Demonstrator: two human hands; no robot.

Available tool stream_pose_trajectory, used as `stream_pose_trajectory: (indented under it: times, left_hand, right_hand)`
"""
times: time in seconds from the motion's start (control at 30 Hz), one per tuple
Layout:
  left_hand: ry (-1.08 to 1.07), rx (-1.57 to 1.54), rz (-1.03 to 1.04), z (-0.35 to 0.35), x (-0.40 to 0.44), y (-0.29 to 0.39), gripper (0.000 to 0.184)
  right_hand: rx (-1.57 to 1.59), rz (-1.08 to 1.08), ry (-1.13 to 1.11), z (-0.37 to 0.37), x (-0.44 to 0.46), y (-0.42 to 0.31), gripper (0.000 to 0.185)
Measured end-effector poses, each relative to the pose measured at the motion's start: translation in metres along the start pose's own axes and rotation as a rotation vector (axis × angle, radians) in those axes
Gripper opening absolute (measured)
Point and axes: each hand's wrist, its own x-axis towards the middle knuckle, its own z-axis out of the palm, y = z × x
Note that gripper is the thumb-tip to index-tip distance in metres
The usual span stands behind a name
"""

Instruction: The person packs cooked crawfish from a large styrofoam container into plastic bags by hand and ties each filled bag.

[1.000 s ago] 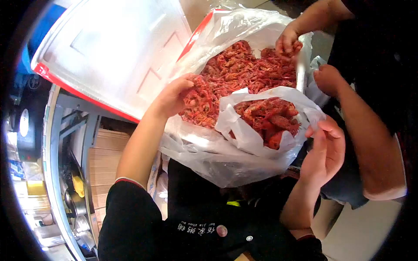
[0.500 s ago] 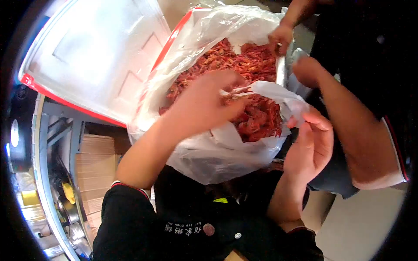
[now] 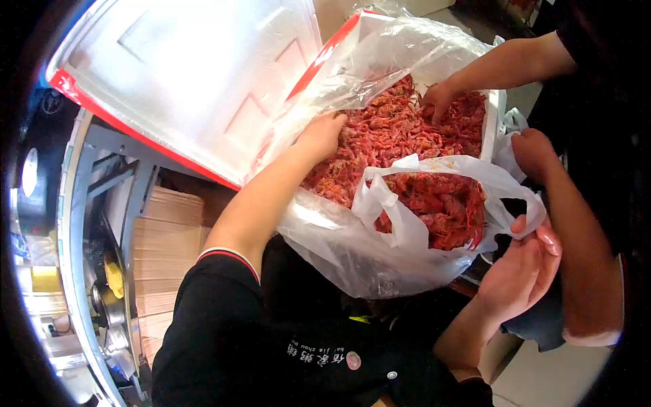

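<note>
A large heap of red crayfish (image 3: 380,129) lies in a white foam box (image 3: 493,129) lined with a clear plastic liner (image 3: 339,261). My left hand (image 3: 323,138) reaches into the heap at its left side, and its fingers are mostly hidden. A white plastic carrier bag (image 3: 400,220), partly full of red crayfish (image 3: 434,210), sits at the near edge of the heap with its mouth spread. My right hand (image 3: 522,271) is closed on one handle of this bag, at the right.
Across the box, another person's hand (image 3: 439,102) reaches into the crayfish; their other hand (image 3: 534,152) grips a white bag (image 3: 505,152). The foam lid (image 3: 183,74) leans open at the left. Cardboard (image 3: 169,251) and a metal rack (image 3: 139,197) stand below it.
My left hand has moved from over the carrier bag's mouth to the heap at the left. The other person's hand has reached into the crayfish. The view has shifted, and the carrier bag hangs wider open.
</note>
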Motion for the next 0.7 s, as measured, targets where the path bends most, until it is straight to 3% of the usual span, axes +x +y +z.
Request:
stream_pose_trajectory:
  times: [0.07,0.17,0.3,0.37,0.43,0.47,0.5,0.57,0.6,0.7]
  left_hand:
    - [-0.091,0.075,0.192,0.008,0.006,0.002,0.056]
    - [-0.215,0.116,0.218,0.013,0.013,0.000,0.055]
    - [-0.433,0.008,0.077,-0.001,0.011,-0.007,0.050]
    - [-0.323,0.046,0.081,-0.015,0.006,-0.014,0.047]
    - [-0.168,-0.154,-0.385,-0.035,0.002,-0.013,0.046]
    - [-0.117,-0.234,-0.488,-0.035,0.000,-0.020,0.046]
    - [-0.116,-0.233,-0.490,-0.041,-0.003,-0.015,0.046]
    - [-0.250,0.040,-0.257,-0.059,-0.010,0.000,0.041]
    - [-0.252,0.056,-0.229,-0.026,-0.007,-0.026,0.045]
    - [-0.325,0.263,-0.328,0.002,-0.006,-0.027,0.049]
  right_hand:
    - [-0.004,-0.004,-0.014,-0.002,0.001,0.003,0.022]
    - [-0.033,-0.002,-0.017,0.000,0.001,0.003,0.021]
    - [-0.057,0.011,-0.021,-0.002,0.002,0.003,0.021]
    - [-0.050,-0.006,-0.046,-0.001,0.003,0.004,0.021]
    - [-0.043,-0.025,-0.066,0.000,0.003,0.005,0.021]
    - [-0.031,-0.015,-0.068,-0.001,0.003,0.005,0.020]
    - [-0.020,-0.006,-0.071,0.000,0.002,0.005,0.020]
    - [-0.028,0.010,-0.052,0.003,0.001,0.004,0.020]
    - [-0.033,0.018,-0.041,0.004,0.001,0.004,0.020]
    - [-0.056,0.005,-0.064,0.003,0.002,0.003,0.020]
